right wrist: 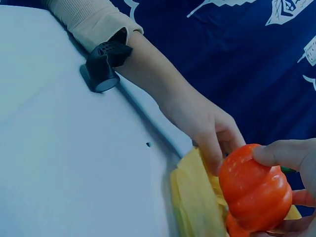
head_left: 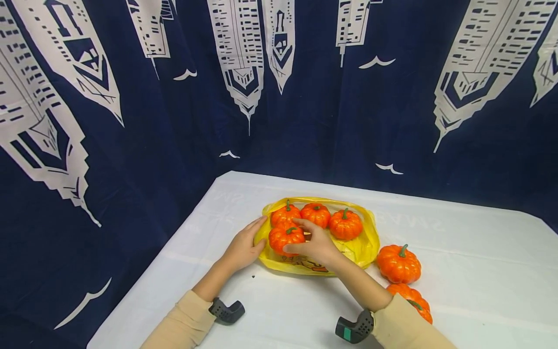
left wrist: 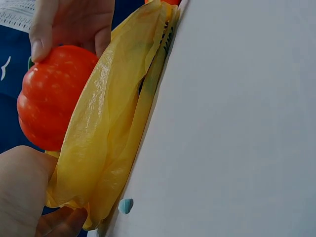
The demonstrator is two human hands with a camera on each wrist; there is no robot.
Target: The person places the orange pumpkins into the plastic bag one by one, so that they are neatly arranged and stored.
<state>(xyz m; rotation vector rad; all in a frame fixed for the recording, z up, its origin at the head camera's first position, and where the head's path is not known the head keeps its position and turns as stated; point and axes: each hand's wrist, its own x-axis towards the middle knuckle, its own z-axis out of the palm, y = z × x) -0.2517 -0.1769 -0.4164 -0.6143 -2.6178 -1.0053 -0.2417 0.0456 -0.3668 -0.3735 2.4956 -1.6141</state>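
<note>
My right hand (head_left: 320,247) grips a small orange pumpkin (head_left: 284,239) with a green stem, thumb and fingers on its sides. The pumpkin is over the left part of an open yellow plastic bag (head_left: 372,237), which lies spread on the table. In the right wrist view, the thumb and fingers wrap the pumpkin's right side. At the bag's left edge, my left hand (head_left: 241,249) holds the rim, the yellow film (left wrist: 94,143) passing between its thumb and fingers. Inside the bag sit three more pumpkins, one left (head_left: 285,213), one middle (head_left: 316,213) and one right (head_left: 345,224).
Right of the bag, two pumpkins stand on the white table (head_left: 479,271): one beside the bag (head_left: 398,264), another nearer (head_left: 411,300), partly covered by the right sleeve. A tiny dark speck (head_left: 253,277) lies before the bag. Behind hangs a navy curtain (head_left: 305,135) with white buildings.
</note>
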